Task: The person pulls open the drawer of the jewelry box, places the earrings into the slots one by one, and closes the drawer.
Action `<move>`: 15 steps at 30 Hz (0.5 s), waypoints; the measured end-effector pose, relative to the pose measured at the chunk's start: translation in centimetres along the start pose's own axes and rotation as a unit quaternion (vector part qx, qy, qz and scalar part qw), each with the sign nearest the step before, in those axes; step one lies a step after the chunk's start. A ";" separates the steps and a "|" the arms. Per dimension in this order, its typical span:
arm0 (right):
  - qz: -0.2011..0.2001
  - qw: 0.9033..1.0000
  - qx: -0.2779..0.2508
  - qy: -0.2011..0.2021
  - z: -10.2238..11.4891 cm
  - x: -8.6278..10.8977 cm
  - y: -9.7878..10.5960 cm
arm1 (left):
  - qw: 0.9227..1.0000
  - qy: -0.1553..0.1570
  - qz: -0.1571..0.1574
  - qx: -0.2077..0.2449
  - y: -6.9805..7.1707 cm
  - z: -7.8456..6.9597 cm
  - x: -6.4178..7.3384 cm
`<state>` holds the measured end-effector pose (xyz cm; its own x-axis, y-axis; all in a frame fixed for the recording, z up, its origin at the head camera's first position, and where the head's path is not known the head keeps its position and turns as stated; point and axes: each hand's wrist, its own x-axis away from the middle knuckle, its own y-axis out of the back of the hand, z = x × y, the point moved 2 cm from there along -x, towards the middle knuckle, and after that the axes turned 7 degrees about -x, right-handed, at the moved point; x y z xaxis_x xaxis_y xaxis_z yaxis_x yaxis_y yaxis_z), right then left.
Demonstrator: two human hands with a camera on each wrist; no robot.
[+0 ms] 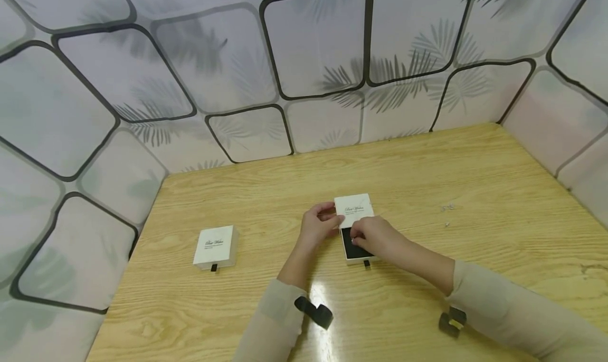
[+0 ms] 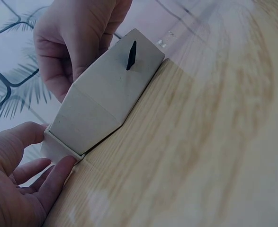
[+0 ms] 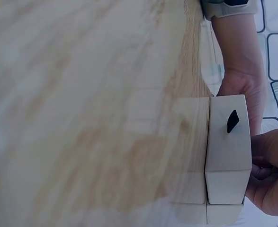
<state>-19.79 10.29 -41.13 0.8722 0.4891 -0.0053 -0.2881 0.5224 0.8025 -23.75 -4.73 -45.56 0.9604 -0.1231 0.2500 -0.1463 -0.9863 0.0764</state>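
A white drawer-style gift box (image 1: 353, 209) with "Best Wishes" printed on its cover lies on the table, its drawer (image 1: 356, 254) pulled out toward me. Black padding lines the drawer, and a black pull tab (image 2: 131, 56) sticks out of its front. My left hand (image 1: 317, 226) grips the cover by its left side, thumb on the near edge. Over the drawer, my right hand (image 1: 380, 235) has its fingers bent down toward the padding, thumb and fingertips pinched together at a tiny shiny piece (image 1: 352, 240). The drawer wall hides those fingertips in both wrist views.
A second white box (image 1: 216, 246), closed, with the same print and a black tab, stands to the left. Small shiny pieces (image 1: 448, 208) lie on the wooden table (image 1: 404, 172) to the right. Patterned fabric walls (image 1: 318, 50) border the table's back and sides.
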 end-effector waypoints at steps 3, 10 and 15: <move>-0.002 1.000 0.005 0.002 0.0 -0.1 -0.1 | 1.000 -0.003 -0.002 0.000 0.0 -0.1 0.1; -0.006 1.000 -0.001 0.007 -0.2 -0.1 -0.2 | 1.000 0.001 0.004 0.003 0.1 -0.4 0.4; -0.006 1.000 -0.019 -0.002 -0.3 0.1 0.0 | 1.000 0.001 0.000 0.004 0.0 -0.1 0.2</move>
<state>-19.82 10.54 -41.25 0.8772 0.4799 -0.0132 -0.2916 0.5545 0.7794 -23.61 -4.71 -45.45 0.9600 -0.1219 0.2522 -0.1435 -0.9872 0.0692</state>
